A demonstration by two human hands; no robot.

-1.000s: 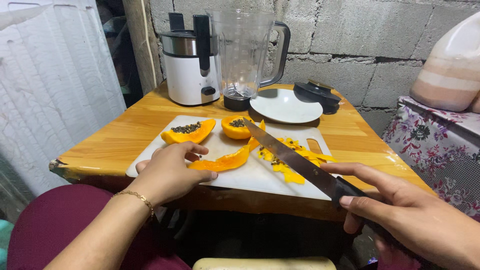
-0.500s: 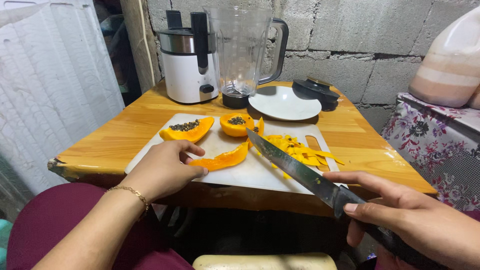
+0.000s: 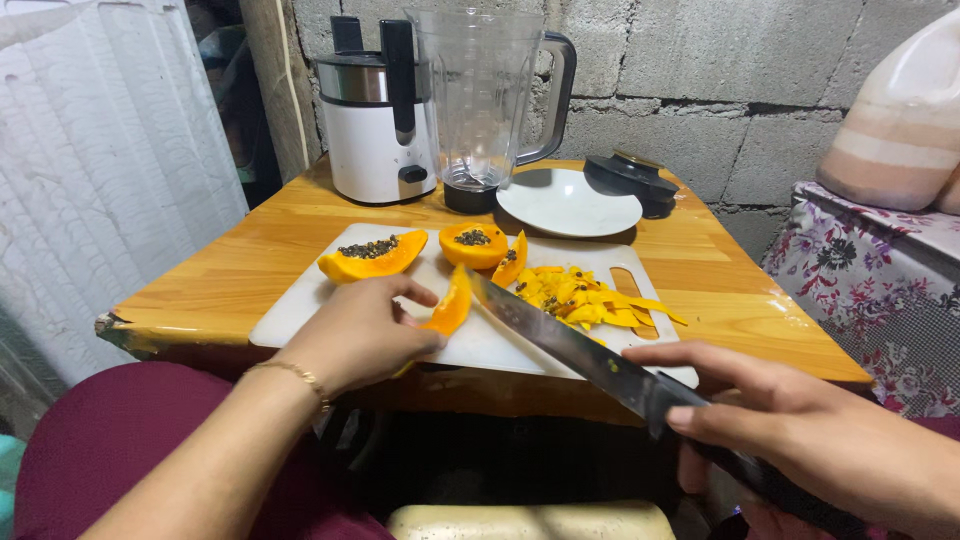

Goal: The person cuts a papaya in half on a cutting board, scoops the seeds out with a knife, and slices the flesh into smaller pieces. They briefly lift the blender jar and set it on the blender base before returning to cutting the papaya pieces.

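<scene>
Left grip (image 3: pixel 365 335) of mine pinching a papaya slice (image 3: pixel 452 303) upright over the white cutting board's (image 3: pixel 300 315) near edge, right grip (image 3: pixel 800 430) clenched on the kitchen knife (image 3: pixel 570 345), blade just beside the slice.

Papaya slice (image 3: pixel 452 303): orange, curved, peeled, lifted on edge above white cutting board (image 3: pixel 300 310), pinched at lower end by left hand (image 3: pixel 360 335). Knife (image 3: pixel 575 345): long steel blade flecked with pulp, dark handle gripped by right hand (image 3: pixel 810 435), tip just beside slice, blade angled across board.
</scene>
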